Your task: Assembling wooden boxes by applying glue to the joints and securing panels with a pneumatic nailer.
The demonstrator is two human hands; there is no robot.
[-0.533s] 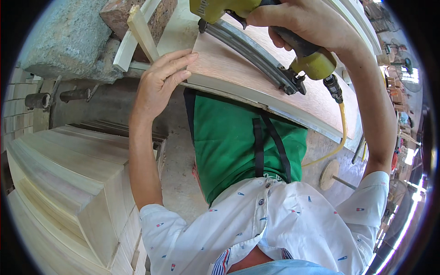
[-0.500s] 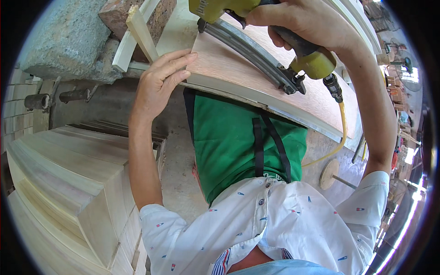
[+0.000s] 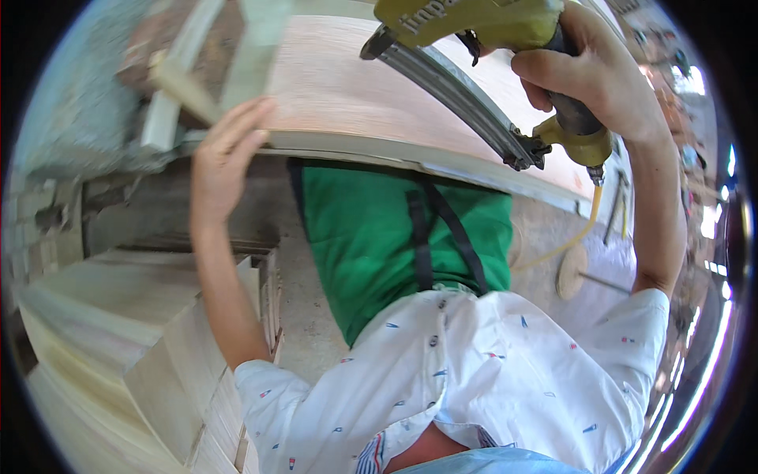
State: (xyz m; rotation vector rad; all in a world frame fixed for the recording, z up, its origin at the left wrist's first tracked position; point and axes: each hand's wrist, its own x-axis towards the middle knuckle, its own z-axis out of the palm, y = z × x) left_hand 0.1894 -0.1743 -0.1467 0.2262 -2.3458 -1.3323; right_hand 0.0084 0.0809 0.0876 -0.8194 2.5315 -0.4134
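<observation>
My right hand [image 3: 592, 79] grips the handle of a yellow-green pneumatic nail gun [image 3: 489, 24] with a grey magazine [image 3: 450, 87]. A yellow air hose [image 3: 584, 229] hangs from its handle end. The gun is over a flat panel [image 3: 339, 79] with a pinkish wood face, lying across the bench before me. At the panel's near left corner is my left hand [image 3: 223, 162], fingers stretched out and together over the edge, with nothing held in them. Motion blurs these fingertips a little. Whether the gun's nose touches the wood, I cannot tell.
Wooden strips [image 3: 163, 118], a reddish brick [image 3: 217, 67] and a rough concrete block [image 3: 79, 87] sit left of the panel. Below left stands a stack of wooden pieces [image 3: 162, 347]. A round wooden disc on a rod [image 3: 572, 270] is at the lower right.
The nail gun has moved right along the panel in my right hand. My left hand stays by the panel's left corner. The whole view has shifted a little, with blur at the left.
</observation>
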